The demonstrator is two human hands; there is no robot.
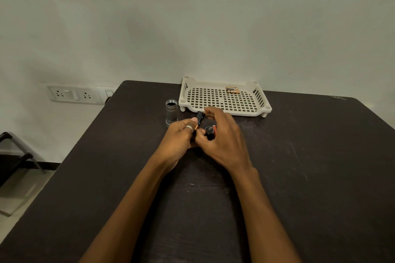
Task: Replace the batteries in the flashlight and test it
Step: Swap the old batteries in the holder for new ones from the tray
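Observation:
My left hand [180,136], with a ring on one finger, pinches a black and copper battery [199,120] that tilts up and away. My right hand [222,134] arches over a small black tail cap [209,131] standing on the dark table, with its fingertips close to the battery's far end; an orange piece [214,127] shows beside the cap. The grey flashlight body [171,111] stands upright, open end up, left of the hands. A few more batteries [232,89] lie at the back of a white perforated tray [203,104].
The dark table [310,166] reaches the wall behind the tray. Wall sockets [72,94] sit to the left, below table height. A dark chair or stand [12,156] is on the floor at the far left.

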